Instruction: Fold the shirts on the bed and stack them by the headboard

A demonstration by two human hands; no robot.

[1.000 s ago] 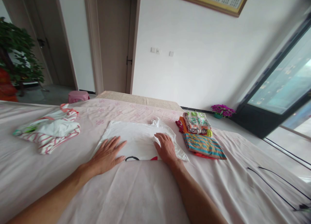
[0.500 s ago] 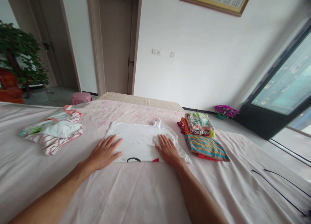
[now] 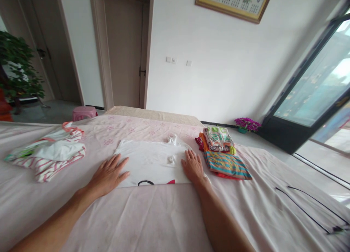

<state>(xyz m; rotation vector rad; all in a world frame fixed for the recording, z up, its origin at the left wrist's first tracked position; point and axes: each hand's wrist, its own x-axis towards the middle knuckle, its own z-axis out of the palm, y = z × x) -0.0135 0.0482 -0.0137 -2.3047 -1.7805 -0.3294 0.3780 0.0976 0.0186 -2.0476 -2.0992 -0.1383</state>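
A white garment [image 3: 149, 159] with a black curve and a red patch at its near edge lies folded flat in front of me. My left hand [image 3: 108, 174] rests on its left edge, fingers spread. On the right edge lies my right hand [image 3: 193, 167], palm down with fingers stretched out. Some of the garment is bunched at its far right corner, and a small crumpled bit shows beside my right fingers. What lies beneath my right palm is hidden.
Loose striped clothes [image 3: 56, 153] lie to the left on the pink bed sheet [image 3: 153, 215]. Folded colourful clothes [image 3: 226, 164] are stacked at the right. Dark thin cords [image 3: 303, 210] lie at the lower right. A pink stool [image 3: 84, 113] stands beyond the bed.
My right hand has slid rightward over the garment to its right edge, and the loose cloth there is less spread out. My left hand stays at the left edge. The view has shifted slightly.
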